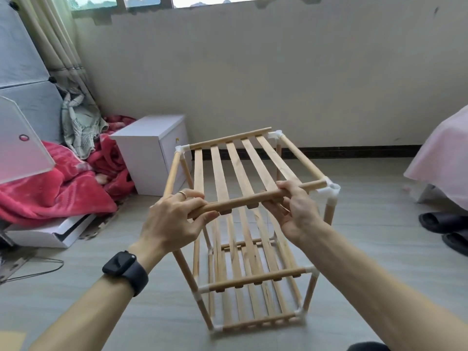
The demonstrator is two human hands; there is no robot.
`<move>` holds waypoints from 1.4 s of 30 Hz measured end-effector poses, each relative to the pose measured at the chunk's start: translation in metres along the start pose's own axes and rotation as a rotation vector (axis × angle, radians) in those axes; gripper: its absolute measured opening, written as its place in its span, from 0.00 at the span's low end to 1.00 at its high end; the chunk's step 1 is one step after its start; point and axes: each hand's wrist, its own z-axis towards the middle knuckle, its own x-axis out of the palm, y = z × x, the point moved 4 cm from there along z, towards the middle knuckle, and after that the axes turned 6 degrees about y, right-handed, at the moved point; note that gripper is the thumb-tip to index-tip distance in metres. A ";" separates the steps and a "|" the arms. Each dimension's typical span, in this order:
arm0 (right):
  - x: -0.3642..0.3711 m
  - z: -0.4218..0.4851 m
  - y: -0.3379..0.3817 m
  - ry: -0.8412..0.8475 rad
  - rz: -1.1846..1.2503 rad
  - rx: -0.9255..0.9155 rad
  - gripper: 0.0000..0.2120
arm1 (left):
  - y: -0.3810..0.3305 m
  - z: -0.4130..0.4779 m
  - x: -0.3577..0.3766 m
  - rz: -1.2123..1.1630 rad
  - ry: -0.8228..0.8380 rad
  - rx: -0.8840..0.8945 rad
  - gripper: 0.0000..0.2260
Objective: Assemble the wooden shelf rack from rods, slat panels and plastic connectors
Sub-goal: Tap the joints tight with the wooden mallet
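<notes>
Head view: the near rod [249, 200] of the top slat panel [235, 163] is gripped by the left hand [174, 219] and right hand [297, 211]; the pale wooden rack [253, 278] is joined by white connectors [329, 191].

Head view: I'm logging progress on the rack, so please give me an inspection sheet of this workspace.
Surface: grey plank floor; the rack stands on it.
Job's things: two lower slat shelves fitted; top slat panel lying across the frame; white connectors at corners.
Clutter: white box, red blanket, black slippers.
Hands: left hand and right hand both grip the panel's near rod.
Cables: thin wire on the floor, left.
Surroundings: wall, window, pink bed cover at right.
</notes>
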 end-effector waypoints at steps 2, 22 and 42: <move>0.003 -0.001 -0.004 0.028 0.011 -0.005 0.05 | 0.006 -0.004 -0.002 -0.009 -0.015 0.016 0.23; -0.113 -0.031 0.071 -0.305 -0.672 -0.579 0.21 | -0.135 0.083 0.032 0.511 0.249 0.206 0.30; -0.126 0.063 0.104 -0.028 -0.771 -0.463 0.25 | -0.215 0.190 0.115 -0.116 0.478 0.168 0.16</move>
